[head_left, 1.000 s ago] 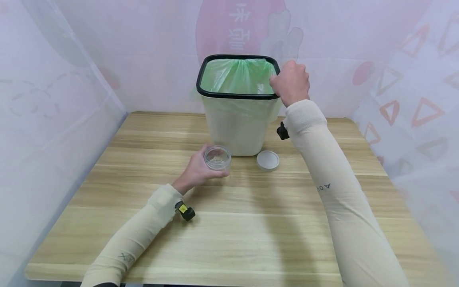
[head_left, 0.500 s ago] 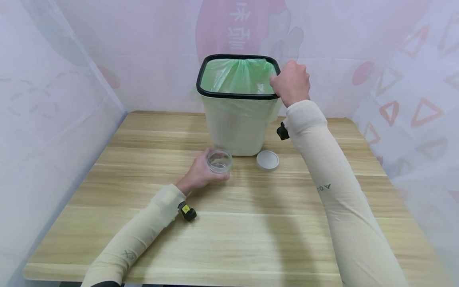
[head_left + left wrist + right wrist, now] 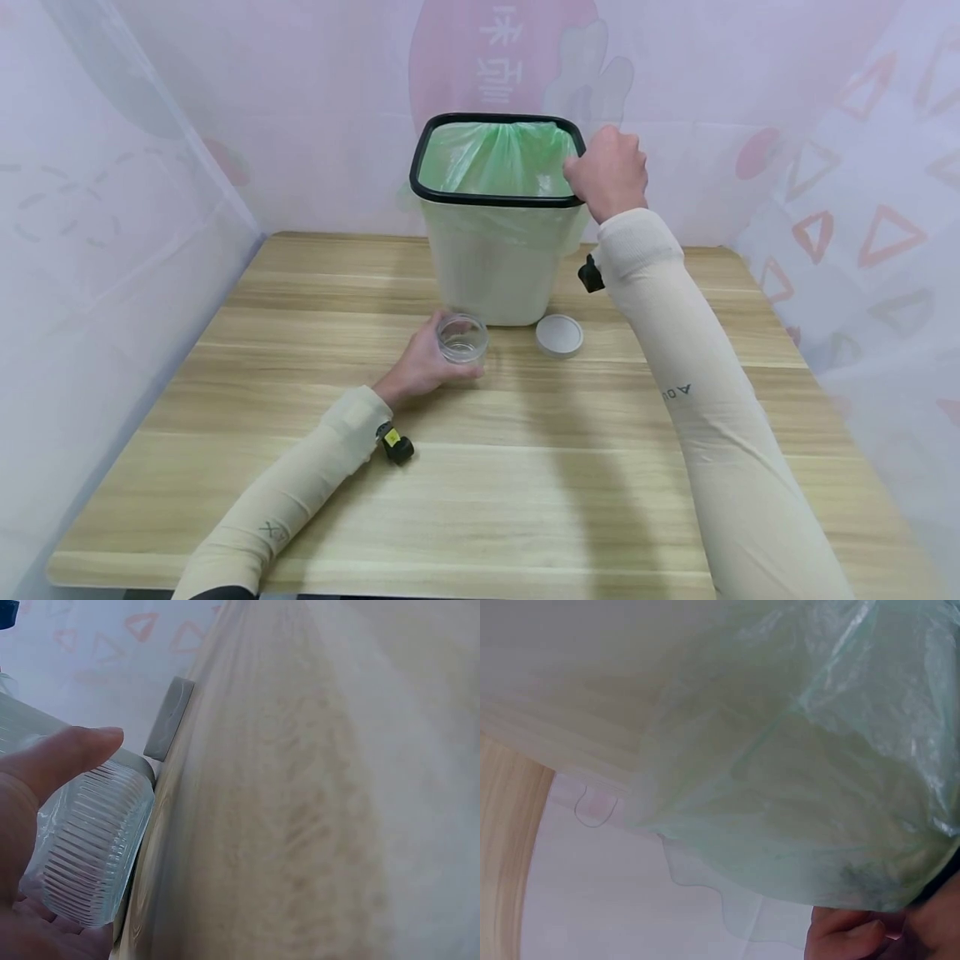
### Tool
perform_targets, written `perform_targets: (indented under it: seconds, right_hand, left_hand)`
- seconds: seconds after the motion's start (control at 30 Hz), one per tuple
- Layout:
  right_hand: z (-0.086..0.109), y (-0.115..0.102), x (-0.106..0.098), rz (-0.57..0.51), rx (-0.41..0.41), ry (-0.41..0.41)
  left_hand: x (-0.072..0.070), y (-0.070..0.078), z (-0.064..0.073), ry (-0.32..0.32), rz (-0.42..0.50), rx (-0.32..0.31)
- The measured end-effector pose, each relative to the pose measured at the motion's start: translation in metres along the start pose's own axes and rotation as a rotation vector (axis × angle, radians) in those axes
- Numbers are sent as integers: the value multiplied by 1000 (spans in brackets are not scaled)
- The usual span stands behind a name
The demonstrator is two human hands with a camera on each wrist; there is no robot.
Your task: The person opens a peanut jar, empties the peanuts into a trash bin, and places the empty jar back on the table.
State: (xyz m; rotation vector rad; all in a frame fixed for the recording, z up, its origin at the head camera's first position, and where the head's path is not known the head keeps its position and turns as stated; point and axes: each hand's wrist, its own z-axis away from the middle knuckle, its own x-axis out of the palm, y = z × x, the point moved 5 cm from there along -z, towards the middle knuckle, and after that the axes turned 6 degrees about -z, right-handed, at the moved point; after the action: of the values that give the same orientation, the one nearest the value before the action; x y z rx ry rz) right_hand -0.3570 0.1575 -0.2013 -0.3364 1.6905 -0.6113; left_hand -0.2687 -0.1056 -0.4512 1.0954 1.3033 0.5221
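Observation:
A clear ribbed jar (image 3: 462,340), upright with its mouth uncovered, is in my left hand (image 3: 423,358); the thumb lies along its near side. The left wrist view shows the jar (image 3: 101,844) low, its base at or just above the tabletop. My right hand (image 3: 611,173) grips the black rim (image 3: 495,200) of a cream trash bin (image 3: 495,267) at its right side. A green plastic bag (image 3: 502,158) lines this bin and hangs over the outside in the right wrist view, close to the curled fingers (image 3: 844,941).
A round white lid (image 3: 559,335) lies flat on the wooden table (image 3: 465,500), just right of the bin's foot. Printed white curtains (image 3: 315,117) enclose the table at the back and both sides.
My left hand has shifted slightly right and toward me with the jar, ending a little farther from the bin. The right hand has stayed on the rim.

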Motion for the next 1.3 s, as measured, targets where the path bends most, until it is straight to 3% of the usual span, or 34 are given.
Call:
perform_targets:
  seconds: [0.43,0.77,1.13,1.3]
  right_hand:
    - [0,-4,1,-6,-7,-2]
    - [-1,-6,1,29,-29,-18]
    - [-4,-2,-8,45,-26,-125]
    - [-5,2,-14,26,0,-177]
  left_hand:
    - [0,-5,2,-5,8,-19]
    - [-2,-6,4,-70,27,-40]
    - [-5,-6,7,-92,-3,-50]
    - [-15,-4,11,-165,-6,-68]
